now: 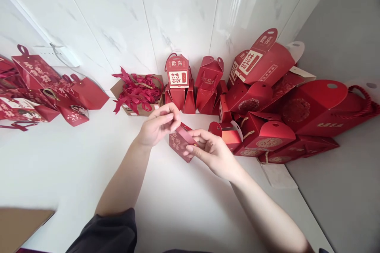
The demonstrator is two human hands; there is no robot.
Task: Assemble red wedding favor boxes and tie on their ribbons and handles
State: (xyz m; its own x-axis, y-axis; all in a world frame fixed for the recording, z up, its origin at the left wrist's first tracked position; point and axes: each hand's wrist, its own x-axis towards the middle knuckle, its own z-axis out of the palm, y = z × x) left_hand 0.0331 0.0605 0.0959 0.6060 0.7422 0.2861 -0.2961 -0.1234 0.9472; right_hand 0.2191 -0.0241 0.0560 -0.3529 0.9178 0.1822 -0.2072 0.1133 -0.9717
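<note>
A small red gift box (177, 147) with gold lettering is between my hands over the white table. From its top runs a red ribbon (186, 134), stretched from one hand to the other, with a small gold-coloured piece by my right fingertips. My left hand (162, 123) is closed, pinching the ribbon's upper end between thumb and fingers. My right hand (212, 153) is closed around the box's right side, thumb in front near the gold piece. Its fingers partly cover the box, so how the ribbon is attached there is hidden.
A cardboard box (135, 109) full of red ribbons stands by the tiled wall. Several red gift boxes (258, 102) are heaped on the right, others (178, 81) stand behind my hands, and more with ribbon loops (35, 73) lie left. A cardboard piece (22, 227) lies at lower left.
</note>
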